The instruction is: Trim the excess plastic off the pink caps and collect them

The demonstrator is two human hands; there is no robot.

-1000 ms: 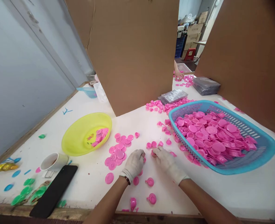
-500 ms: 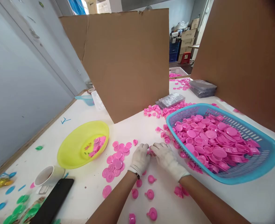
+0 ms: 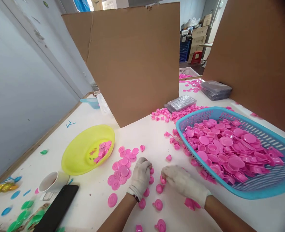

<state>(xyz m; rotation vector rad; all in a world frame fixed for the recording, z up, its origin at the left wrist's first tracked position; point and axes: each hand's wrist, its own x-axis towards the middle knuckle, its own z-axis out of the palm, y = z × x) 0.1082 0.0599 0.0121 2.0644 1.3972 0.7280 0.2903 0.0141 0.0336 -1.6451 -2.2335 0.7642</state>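
White gloves cover both hands. My left hand (image 3: pixel 140 178) is closed, its fingertips on a small pink toy cup (image 3: pixel 152 170) at the table. To its right, my right hand (image 3: pixel 181 183) pinches another pink toy cup (image 3: pixel 163 180) between thumb and fingers. Small pink cups with handles stand in two rough rows below the hands, among them a handled cup (image 3: pixel 158 204). Left of my left hand lies a loose group of flat pink discs (image 3: pixel 124 170). One pink cup (image 3: pixel 168 158) sits alone above my right hand. Crumpled-looking pink pieces (image 3: pixel 192 204) lie beneath my right wrist.
A blue basket (image 3: pixel 260 195) heaped with pink toy dishes stands at right. At left are a yellow bowl (image 3: pixel 72 151), white cup (image 3: pixel 60 180) and black phone (image 3: pixel 57 206). Cardboard sheets (image 3: pixel 135 64) rise behind, near plastic-wrapped packs (image 3: pixel 181 103) and scattered pink pieces.
My hands were together above the rows; now they have parted and come nearer to me. A pink cup stands alone near where the right hand was. The view has shifted slightly.
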